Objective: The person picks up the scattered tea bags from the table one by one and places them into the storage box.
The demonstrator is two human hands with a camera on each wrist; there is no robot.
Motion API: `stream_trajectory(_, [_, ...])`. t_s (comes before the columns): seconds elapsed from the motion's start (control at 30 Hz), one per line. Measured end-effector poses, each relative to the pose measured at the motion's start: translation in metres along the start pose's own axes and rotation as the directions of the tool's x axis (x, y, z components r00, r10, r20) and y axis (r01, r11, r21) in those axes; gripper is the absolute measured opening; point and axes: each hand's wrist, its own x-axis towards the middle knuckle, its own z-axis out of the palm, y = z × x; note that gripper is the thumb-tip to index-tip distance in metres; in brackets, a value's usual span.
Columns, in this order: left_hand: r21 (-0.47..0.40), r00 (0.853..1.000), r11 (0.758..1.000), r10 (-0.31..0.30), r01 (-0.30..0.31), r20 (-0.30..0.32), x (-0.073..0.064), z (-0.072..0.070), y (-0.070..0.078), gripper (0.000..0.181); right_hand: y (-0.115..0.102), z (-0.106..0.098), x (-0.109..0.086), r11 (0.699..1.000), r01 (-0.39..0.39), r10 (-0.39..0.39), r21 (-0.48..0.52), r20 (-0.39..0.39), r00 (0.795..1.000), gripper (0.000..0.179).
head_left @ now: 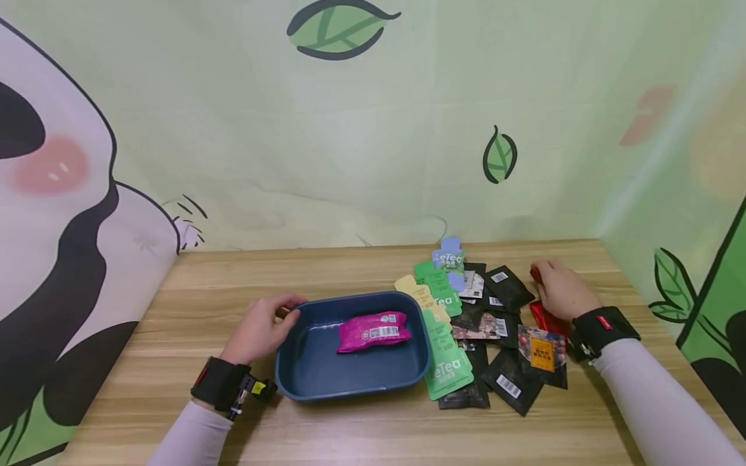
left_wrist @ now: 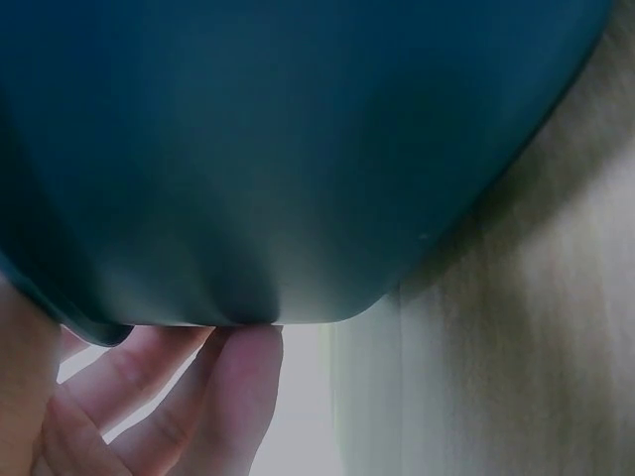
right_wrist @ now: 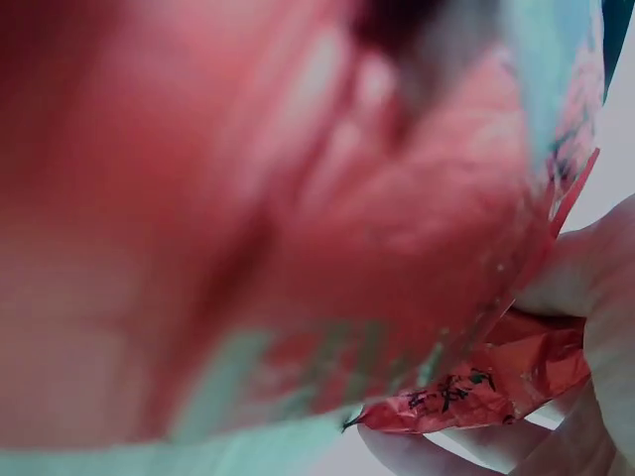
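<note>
My left hand (head_left: 262, 330) grips the upper left corner of a dark blue plastic tray (head_left: 353, 392); in the left wrist view its fingertips touch the tray's outer wall (left_wrist: 228, 178). Inside the tray lies a magenta packet (head_left: 373, 332) with a white barcode label. On the right, my right hand (head_left: 564, 290) pinches a small crumpled red packet (right_wrist: 496, 382) that has dark lettering, mostly hidden by the fingers in the head view. Another shiny red packet (head_left: 546, 320) is under the same hand and fills much of the right wrist view, blurred.
Between tray and right hand, several black sachets (head_left: 513, 382) overlap in a pile. Green sachets (head_left: 449, 362), a yellow one (head_left: 421, 292) and a blue one (head_left: 449, 252) lie along its left side. A printed cloth wall (head_left: 361, 162) stands behind the wooden table (head_left: 221, 285).
</note>
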Motion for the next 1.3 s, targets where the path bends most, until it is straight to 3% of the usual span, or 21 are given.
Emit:
stream_trajectory(0.2, [0.002,1.000,1.000,-0.005,0.005,0.004,0.000,0.000,0.001,0.024,-0.010,-0.007,-0.001,0.999,0.053,-0.053,-0.011,-0.047,0.997,0.042])
stream_trajectory(0.37, [0.002,1.000,1.000,-0.010,0.010,0.009,0.000,0.000,0.002,0.024,-0.045,-0.022,0.000,0.986,0.167,-0.168,-0.015,-0.123,0.978,0.045])
stream_trajectory(0.5, [-0.003,1.000,1.000,-0.010,0.010,0.008,0.000,0.000,0.002,0.024,-0.089,-0.033,0.000,0.953,0.303,-0.301,-0.017,-0.191,0.934,0.043])
stream_trajectory(0.7, [-0.008,1.000,1.000,-0.010,0.010,0.000,0.001,0.000,0.002,0.024,-0.153,-0.041,-0.005,0.857,0.515,-0.503,-0.019,-0.251,0.827,0.042])
stream_trajectory(0.9, [-0.007,1.000,1.000,-0.015,0.015,0.002,0.001,-0.001,0.004,0.024,-0.210,-0.034,-0.023,0.791,0.611,-0.606,-0.029,-0.176,0.776,0.042])
stream_trajectory(1.1, [-0.001,1.000,1.000,-0.016,0.016,-0.003,0.001,-0.001,0.004,0.024,-0.251,-0.019,-0.042,0.709,0.705,-0.703,-0.018,-0.102,0.704,0.040])
stream_trajectory(1.2, [0.003,1.000,1.000,-0.015,0.015,-0.003,0.001,0.000,0.003,0.024,-0.263,-0.010,-0.050,0.703,0.710,-0.711,-0.038,-0.066,0.700,0.037])
stream_trajectory(1.3, [-0.001,1.000,1.000,-0.012,0.012,-0.003,0.000,0.000,0.003,0.024,-0.272,-0.003,-0.058,0.722,0.687,-0.691,-0.080,-0.023,0.723,0.034])
